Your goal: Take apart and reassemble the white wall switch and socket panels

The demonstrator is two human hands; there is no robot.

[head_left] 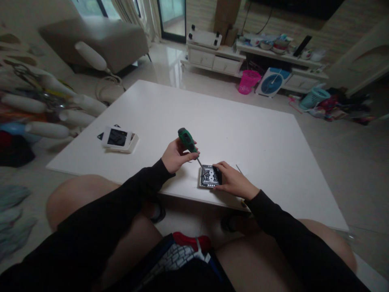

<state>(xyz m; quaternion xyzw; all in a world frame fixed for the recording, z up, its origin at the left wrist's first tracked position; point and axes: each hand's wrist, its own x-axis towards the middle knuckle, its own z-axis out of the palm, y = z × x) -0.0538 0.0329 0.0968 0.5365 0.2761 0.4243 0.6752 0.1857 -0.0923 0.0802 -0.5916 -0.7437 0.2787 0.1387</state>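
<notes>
My left hand (178, 155) is closed around a green and black screwdriver (187, 139), gripping it low on the handle. The metal shaft slants down to the right, and its tip meets the face of a square wall socket or switch module (209, 177) with a black and silver inner frame. My right hand (234, 178) grips that module by its right side, thumb on the near edge and fingers on the far edge. It lies near the front edge of the white table (243, 121). Whether the tip sits in a screw is too small to tell.
On the table's left lies a stack of white plates and a box (119, 138) with dark panels. A thin metal rod (239, 168) lies behind my right hand. White lamp arms (86, 103) reach close to the left edge. A pink basket (249, 82) and a fan (271, 82) stand beyond.
</notes>
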